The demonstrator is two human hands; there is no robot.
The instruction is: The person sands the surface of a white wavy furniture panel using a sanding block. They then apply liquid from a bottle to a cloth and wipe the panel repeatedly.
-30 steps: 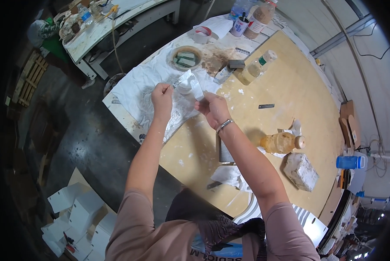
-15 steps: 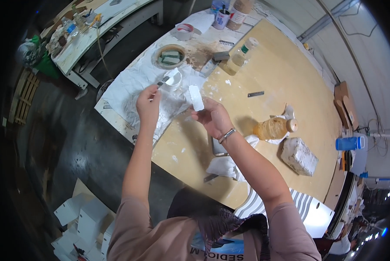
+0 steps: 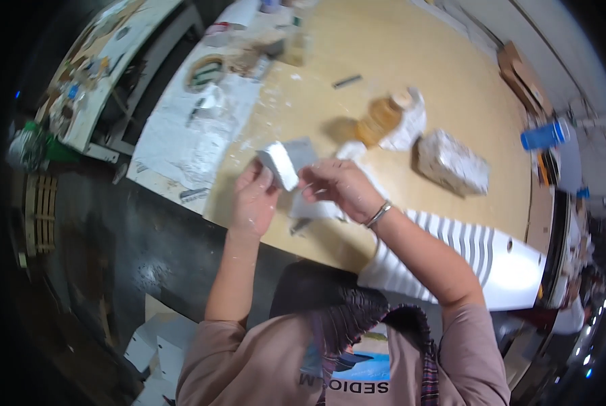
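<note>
One small white-faced block (image 3: 284, 164) held up in the air near the front edge of the tan table (image 3: 445, 74), between both hands. Left hand (image 3: 254, 199): thumb and fingers closed on the block's lower left side, wrist upright. Right hand (image 3: 343, 184): fingers curled, tips at or just beside the block's lower right end; blur there, cannot tell if it grips or only touches. Metal bracelet (image 3: 379, 214) on the right wrist. Behind the block, as seen from above, a grey flat piece (image 3: 303, 150).

Farther out on the tabletop: amber bottle (image 3: 378, 120) with a white cloth (image 3: 410, 123) beside it; blotched white brick (image 3: 452, 162) to the right of these; dark strip (image 3: 347, 82) beyond. Left side: crumpled white sheet (image 3: 171, 152), round dish (image 3: 191, 74) with greenish pieces at its far end, clear bottle (image 3: 294, 51), outlines smeared. Striped white panel (image 3: 475, 254) at the near right, partly under the right forearm. Blue jug (image 3: 544, 136) off to the far right.
</note>
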